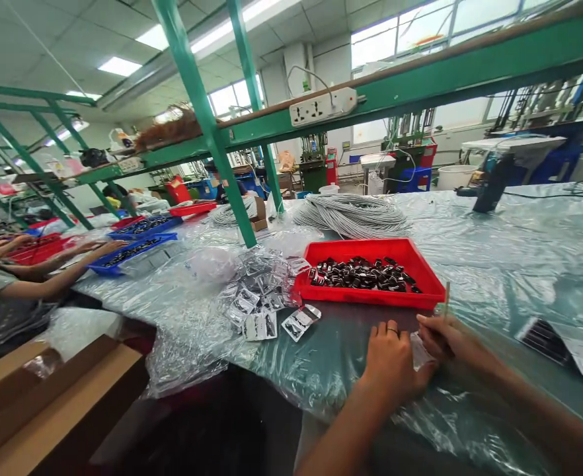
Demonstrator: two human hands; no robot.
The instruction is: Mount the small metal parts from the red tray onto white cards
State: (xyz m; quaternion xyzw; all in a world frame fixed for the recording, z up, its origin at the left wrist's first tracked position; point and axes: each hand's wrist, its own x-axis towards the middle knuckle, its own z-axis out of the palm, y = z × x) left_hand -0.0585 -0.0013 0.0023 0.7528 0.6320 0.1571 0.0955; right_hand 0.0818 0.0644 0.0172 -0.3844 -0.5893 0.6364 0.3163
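My left hand (388, 354) is on the plastic-covered table just in front of the red tray (371, 303), its fingers bent. Between its thumb and fingers shows a small clear plastic bag (419, 352). Beside it, my right hand (443, 337) is closed at the other side of the bag. A thin, light-coloured stick (447, 296) rises upright from my right fist; its lower end is hidden. Many small black parts (363, 272) with metal ends lie in the red tray.
Printed silver packets (259, 325) are heaped left of the tray. Behind stands a coil of grey cable (351, 215). A green post (232, 192) rises from the table. An open cardboard box (68, 403) is at lower left, a co-worker (8, 294) beyond it, reaching toward blue trays (133, 252).
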